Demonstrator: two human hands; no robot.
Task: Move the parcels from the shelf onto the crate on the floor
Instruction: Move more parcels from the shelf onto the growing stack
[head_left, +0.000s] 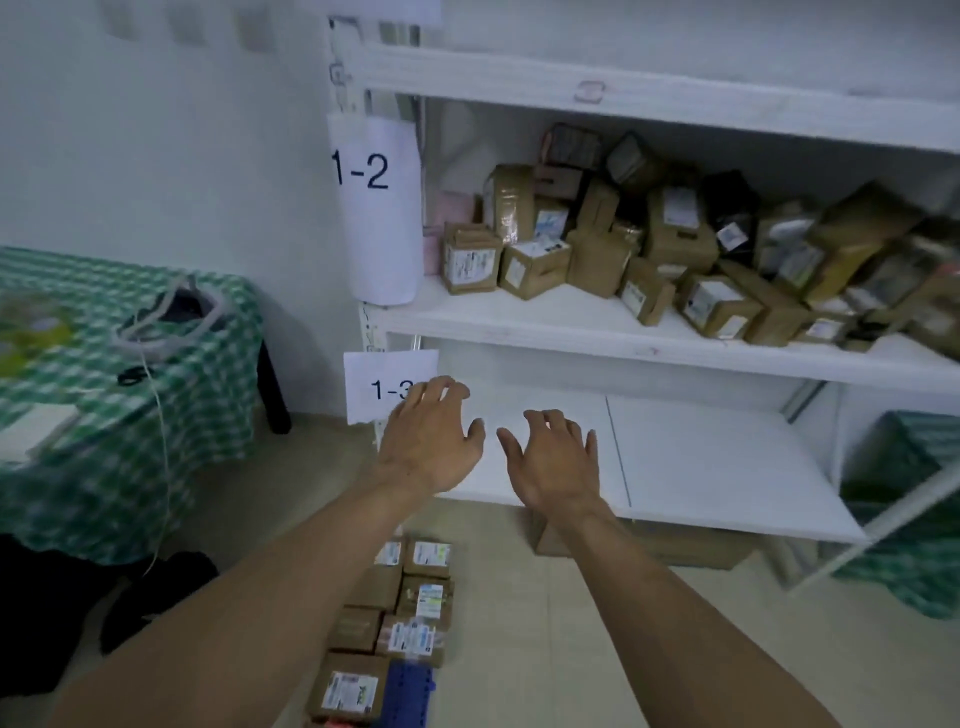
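Hands: left hand (431, 436) and right hand (550, 462) are both empty with fingers spread, mid-frame in front of the bare lower shelf board (717, 457).
Parcels: heaped parcels (649, 244) sit on the shelf (519, 327), centre to right; more cover the blue crate (408, 686), bottom centre.
Risk: the heap is loose and tilted, so pulling one box could tumble its neighbours off the edge. The crate looks crowded.
Room: white walls, pale floor (545, 623), green-checked table (104, 426) at left.
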